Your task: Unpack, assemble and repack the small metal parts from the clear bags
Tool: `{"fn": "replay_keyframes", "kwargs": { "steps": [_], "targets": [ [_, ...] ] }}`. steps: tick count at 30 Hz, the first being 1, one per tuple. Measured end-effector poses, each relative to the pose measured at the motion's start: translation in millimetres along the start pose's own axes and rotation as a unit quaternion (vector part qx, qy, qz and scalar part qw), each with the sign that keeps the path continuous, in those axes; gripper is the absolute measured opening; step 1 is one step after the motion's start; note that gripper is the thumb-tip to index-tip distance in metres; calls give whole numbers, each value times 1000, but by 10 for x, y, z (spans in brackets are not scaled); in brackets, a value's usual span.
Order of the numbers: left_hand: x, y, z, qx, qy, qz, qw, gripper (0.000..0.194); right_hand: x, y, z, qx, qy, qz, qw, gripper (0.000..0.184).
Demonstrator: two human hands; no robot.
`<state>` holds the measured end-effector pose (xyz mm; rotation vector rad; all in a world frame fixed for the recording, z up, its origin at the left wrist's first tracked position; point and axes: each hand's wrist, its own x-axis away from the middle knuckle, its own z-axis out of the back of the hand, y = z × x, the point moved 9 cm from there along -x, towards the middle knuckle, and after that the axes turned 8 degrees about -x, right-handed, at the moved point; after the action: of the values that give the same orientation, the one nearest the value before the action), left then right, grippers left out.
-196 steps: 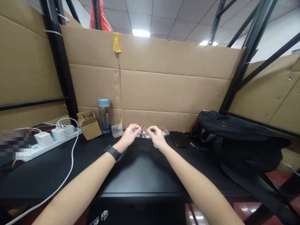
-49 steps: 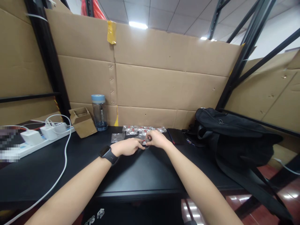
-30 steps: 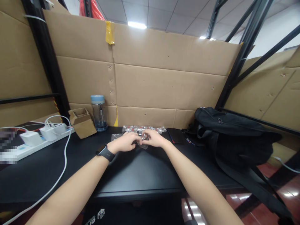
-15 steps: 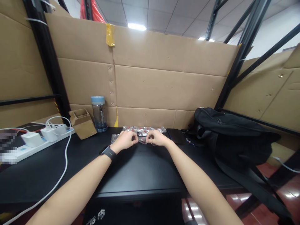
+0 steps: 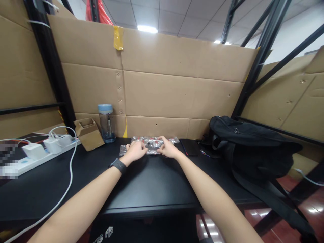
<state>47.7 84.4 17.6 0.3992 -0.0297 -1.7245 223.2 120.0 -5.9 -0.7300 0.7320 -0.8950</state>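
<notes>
A far wall of creased cardboard [image 5: 162,98] stands behind the black bench [image 5: 157,189], between black metal posts [image 5: 52,67] left and right; above, a lamp [image 5: 147,29] glows in the panelled ceiling [image 5: 172,13], and glossy red floor tiles [image 5: 315,216] show near right

It looks like a workshop. A black bench [image 5: 152,189] is under the fingers [image 5: 164,141], a cardboard wall [image 5: 162,81] behind them, metal posts [image 5: 50,67] at both sides.

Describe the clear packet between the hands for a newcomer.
From the cardboard wall, look down to the black table. There, a row of shiny packets with red bits runs along the back; the clear packet is just in front, set apart by having the left hand and right hand at its ends.
</notes>
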Motion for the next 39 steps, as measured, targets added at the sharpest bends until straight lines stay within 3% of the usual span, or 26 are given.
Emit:
{"fn": "replay_keyframes", "kwargs": {
  "steps": [3, 6, 11, 14, 17, 21, 23, 25, 29, 33, 37, 39],
  "targets": [
    [26, 46, 1, -43, 40, -10, 998, 25, 24, -200, -49, 113, -15, 85, 990, 34],
    [58, 90, 15, -76, 77, -32, 994, 25, 53, -304, -89, 211, -20, 127, 969, 18],
    [70, 92, -15, -98, 95, -53, 989, 24, 104, -406, -153, 249, -32, 189, 949, 57],
    [62, 69, -40, -99, 97, -58, 989, 22, 128, -427, -251, 270, -78, 210, 937, 58],
    [59, 72, -74, -94, 100, -91, 986, 15, 130, -423, -295, 313, -91, 197, 925, 52],
    [70, 137, -159, -87, 82, -168, 979, 49, 111, -401, -277, 317, -72, 167, 931, 45],
    [66, 156, -186, -83, 71, -181, 977, 44, 90, -379, -245, 287, -57, 154, 944, 40],
    [50, 158, -175, -74, 75, -173, 979, 31, 65, -350, -207, 246, -44, 143, 958, 37],
    [3, 133, -109, -49, 96, -139, 984, 23, 25, -304, -160, 176, -32, 126, 976, 33],
    [-61, 71, -89, -43, 94, -99, 990, 21, -8, -258, -103, 191, 8, 75, 979, 29],
    [-112, 98, -51, -76, 116, -89, 986, 29, -3, -265, 100, 211, 90, 35, 973, 30],
    [-118, 121, -2, -104, 131, -87, 982, 33, 8, -248, 205, 223, 94, 28, 970, 29]
  ]
}}
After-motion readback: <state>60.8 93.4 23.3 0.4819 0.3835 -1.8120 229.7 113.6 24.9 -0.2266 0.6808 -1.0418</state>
